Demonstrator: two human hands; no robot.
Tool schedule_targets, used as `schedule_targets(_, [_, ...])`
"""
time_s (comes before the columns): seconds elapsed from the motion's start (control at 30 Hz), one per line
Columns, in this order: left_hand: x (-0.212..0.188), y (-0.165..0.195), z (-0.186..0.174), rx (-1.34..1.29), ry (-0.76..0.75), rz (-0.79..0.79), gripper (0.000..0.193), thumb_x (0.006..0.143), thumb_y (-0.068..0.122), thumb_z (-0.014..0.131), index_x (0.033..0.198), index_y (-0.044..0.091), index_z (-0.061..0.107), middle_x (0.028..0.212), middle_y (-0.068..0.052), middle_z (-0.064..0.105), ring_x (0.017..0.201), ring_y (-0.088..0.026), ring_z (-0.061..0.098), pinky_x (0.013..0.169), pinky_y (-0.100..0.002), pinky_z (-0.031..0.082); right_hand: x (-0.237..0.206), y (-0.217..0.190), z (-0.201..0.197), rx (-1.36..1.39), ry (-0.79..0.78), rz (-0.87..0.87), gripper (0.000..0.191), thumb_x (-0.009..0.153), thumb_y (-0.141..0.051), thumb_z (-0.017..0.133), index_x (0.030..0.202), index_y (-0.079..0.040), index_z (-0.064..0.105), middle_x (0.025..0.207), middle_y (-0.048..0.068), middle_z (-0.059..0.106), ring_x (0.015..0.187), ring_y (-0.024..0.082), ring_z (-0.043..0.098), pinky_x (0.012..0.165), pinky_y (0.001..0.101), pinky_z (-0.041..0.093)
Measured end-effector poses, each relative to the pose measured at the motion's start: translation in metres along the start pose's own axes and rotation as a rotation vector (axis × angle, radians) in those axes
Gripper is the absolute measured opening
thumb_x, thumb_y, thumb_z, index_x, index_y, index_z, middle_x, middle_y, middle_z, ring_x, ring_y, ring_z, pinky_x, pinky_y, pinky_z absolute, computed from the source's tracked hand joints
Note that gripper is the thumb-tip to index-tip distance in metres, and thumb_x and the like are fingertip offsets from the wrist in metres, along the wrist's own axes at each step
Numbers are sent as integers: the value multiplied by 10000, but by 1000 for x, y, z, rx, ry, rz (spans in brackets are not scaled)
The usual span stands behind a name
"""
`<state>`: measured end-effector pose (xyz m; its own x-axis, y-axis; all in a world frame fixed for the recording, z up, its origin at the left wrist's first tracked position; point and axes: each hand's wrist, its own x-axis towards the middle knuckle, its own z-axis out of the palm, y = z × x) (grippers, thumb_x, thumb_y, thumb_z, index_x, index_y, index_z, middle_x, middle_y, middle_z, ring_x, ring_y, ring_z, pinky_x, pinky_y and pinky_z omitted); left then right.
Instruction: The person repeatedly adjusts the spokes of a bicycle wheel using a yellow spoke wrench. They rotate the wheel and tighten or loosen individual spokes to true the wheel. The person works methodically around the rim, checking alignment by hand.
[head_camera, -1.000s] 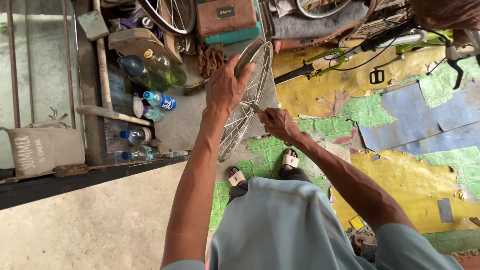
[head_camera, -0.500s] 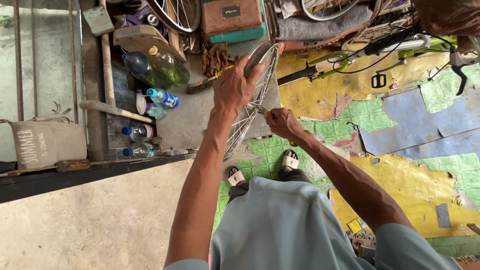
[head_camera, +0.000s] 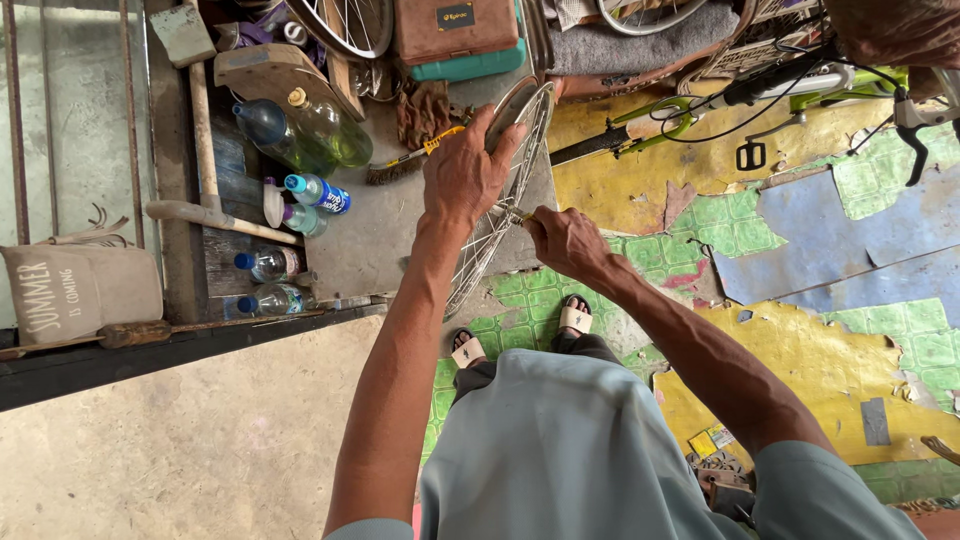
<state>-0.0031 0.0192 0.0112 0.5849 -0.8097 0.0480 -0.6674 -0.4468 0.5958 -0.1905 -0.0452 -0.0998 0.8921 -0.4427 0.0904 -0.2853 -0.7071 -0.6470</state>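
Note:
I stand over a spoked bicycle wheel rim (head_camera: 478, 262) held upright on edge. My left hand (head_camera: 462, 172) grips the top of the rim. My right hand (head_camera: 565, 240) is closed on a small tool pressed against the spokes near the rim's right side; the tool itself is mostly hidden by my fingers. My feet in sandals (head_camera: 575, 318) stand just behind the wheel on worn green tiles.
Plastic bottles (head_camera: 300, 130) and a wooden-handled tool (head_camera: 215, 222) lie at the left on a concrete slab. A brush (head_camera: 400, 165), a brown case (head_camera: 455, 28), another wheel (head_camera: 345, 22) and a green bicycle frame (head_camera: 760, 95) lie beyond. A cloth bag (head_camera: 75, 290) hangs left.
My view has shifted slightly; both hands stay on the wheel, the left hand's grip sitting a little higher on the rim and the right hand working at the spokes.

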Motion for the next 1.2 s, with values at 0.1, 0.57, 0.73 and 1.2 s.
schedule_targets(0.1, [-1, 2, -1, -13, 28, -1, 664, 976, 630, 494, 1331, 87, 635, 923, -190, 763, 858, -340, 753, 811, -443, 581, 1, 16, 8, -57, 65, -106, 278, 1045, -168, 569, 836, 3, 635, 467, 118, 524, 332, 219, 469, 354, 399, 378])
schedule_targets(0.57, [0, -3, -14, -52, 28, -4, 634, 992, 618, 484, 1301, 92, 653, 933, -151, 774, 856, -322, 744, 800, -443, 567, 0, 23, 27, 107, 41, 24, 257, 1049, -168, 560, 841, -22, 596, 518, 96, 544, 346, 198, 434, 336, 404, 357])
schedule_targets(0.73, [-2, -2, -17, -75, 41, 1, 623, 986, 614, 485, 1287, 97, 661, 961, -143, 777, 870, -321, 750, 823, -432, 569, -14, 6, 26, 22, 142, -12, 215, 1073, -188, 570, 928, -31, 548, 619, 141, 565, 456, 275, 483, 442, 454, 388])
schedule_targets(1.2, [0, 0, -11, -17, 89, 61, 648, 1013, 618, 496, 1304, 62, 658, 997, -181, 769, 931, -371, 731, 848, -467, 558, -31, 1, 51, -11, 62, 17, 192, 1106, -176, 465, 1076, -47, 605, 729, 107, 629, 419, 149, 398, 314, 330, 322])
